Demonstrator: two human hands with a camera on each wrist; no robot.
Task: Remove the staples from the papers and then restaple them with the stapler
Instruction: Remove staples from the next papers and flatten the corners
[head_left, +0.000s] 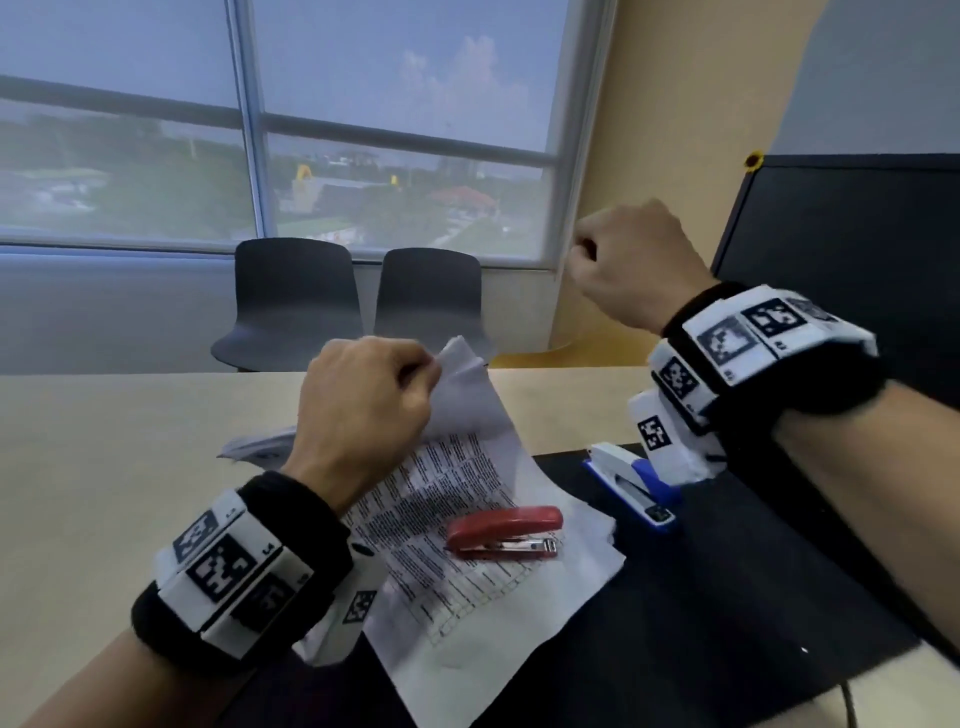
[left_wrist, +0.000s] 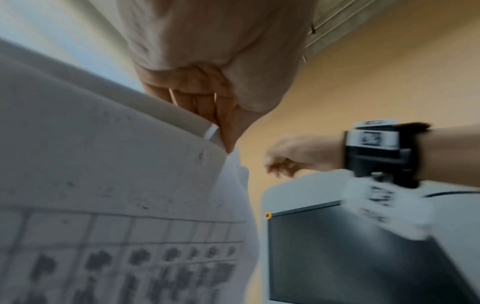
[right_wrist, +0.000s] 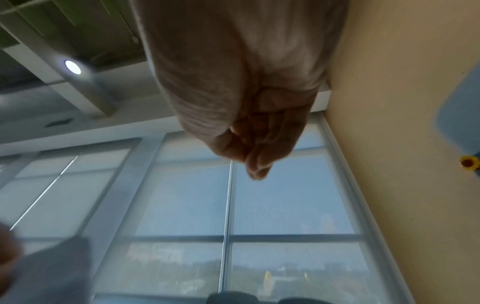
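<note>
Pinching the far corner of the papers, the left hand has its grip pressed tight on that corner, thumb against curled fingers, and lifts it off the tabletop while the rest of the sheets trail down flat beside the wrist. Thin printed sheets like these look light and floppy; I'd judge they will sag and slide apart once no staple binds them, and tear if tugged hard, so the corner is the sensible place to hold, close to where the staple sits. Whether a staple remains there is hidden by the fingers.

On the papers, toward the person from the lifted corner, lies a red stapler, its weight pinning the lower sheets. Right of the papers, on a dark mat, rests a blue and white stapler, partly behind the right wrist band. Above and right of the papers hangs the right hand, its grip curled closed; if it pinches a pulled staple, that is too small to see. Beyond the papers stand two dark chairs. Nothing blocks the reach to either stapler, though the red one must come off before the sheets can be squared.
</note>
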